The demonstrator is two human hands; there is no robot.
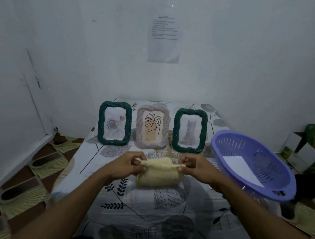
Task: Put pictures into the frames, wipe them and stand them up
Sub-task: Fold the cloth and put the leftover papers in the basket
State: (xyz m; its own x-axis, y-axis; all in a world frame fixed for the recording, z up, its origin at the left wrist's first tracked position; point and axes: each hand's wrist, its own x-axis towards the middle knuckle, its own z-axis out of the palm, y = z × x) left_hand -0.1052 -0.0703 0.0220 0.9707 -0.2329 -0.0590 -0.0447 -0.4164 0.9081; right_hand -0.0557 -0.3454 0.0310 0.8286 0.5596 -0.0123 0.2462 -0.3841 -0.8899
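Three picture frames stand upright in a row at the far side of the table. The left green frame [114, 123] holds a pale flower picture. A beige frame [152, 127] in the middle shows a leaf drawing. The right green frame [190, 130] holds a cat picture. In front of them a folded yellow cloth [158, 173] hangs between my hands. My left hand [130, 164] pinches its left top corner and my right hand [196, 168] pinches its right top corner.
A purple plastic basket [273, 184] with a white sheet [241, 169] inside sits tilted at the table's right edge. The table carries a leaf-patterned cover [145, 204]. Cardboard boxes [310, 150] stand on the floor at the right. The wall is close behind the frames.
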